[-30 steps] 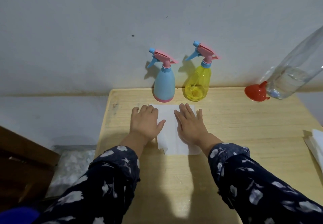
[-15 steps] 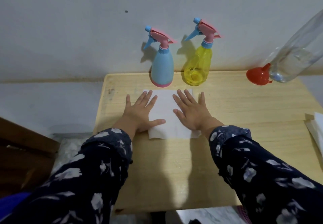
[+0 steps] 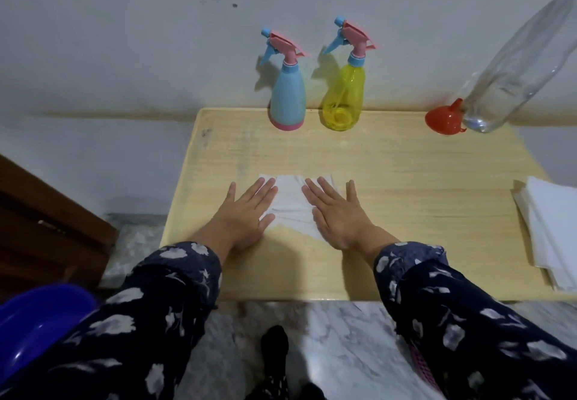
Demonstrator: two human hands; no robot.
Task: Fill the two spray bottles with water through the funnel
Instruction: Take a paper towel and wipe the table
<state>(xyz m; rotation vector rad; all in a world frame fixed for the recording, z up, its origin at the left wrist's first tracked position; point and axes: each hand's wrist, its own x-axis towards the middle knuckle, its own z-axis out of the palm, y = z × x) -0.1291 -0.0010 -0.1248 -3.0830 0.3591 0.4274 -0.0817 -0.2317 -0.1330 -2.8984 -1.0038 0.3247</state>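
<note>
Two hands: left hand & right hand both flat, palms down, on a white tissue mid-tabletop.
Fingers: spread wide, pressing the sheet; nothing gripped in either.
Blue bottle: upright at far edge by the wall, trigger cap on, straight ahead of left hand.
Yellow bottle: upright just beside blue, to its right, cap on too; looks empty.
Funnel: red, wide mouth down, far right corner, touching or v. close to the water bottle — can't tell which.
Water bottle: clear, big, looks tilted (lens may exaggerate), some water at bottom.
Spare tissues: stack at right edge.
Stage: prep only, I'd say; no bottle opened yet, no pour begun.
Key relation: both sprayers lie ahead of the hands, well apart from them, long axes vertical; left hand nearer blue, right nearer yellow & funnel.
Next, prob.: reach fwd, unscrew a cap.
</note>
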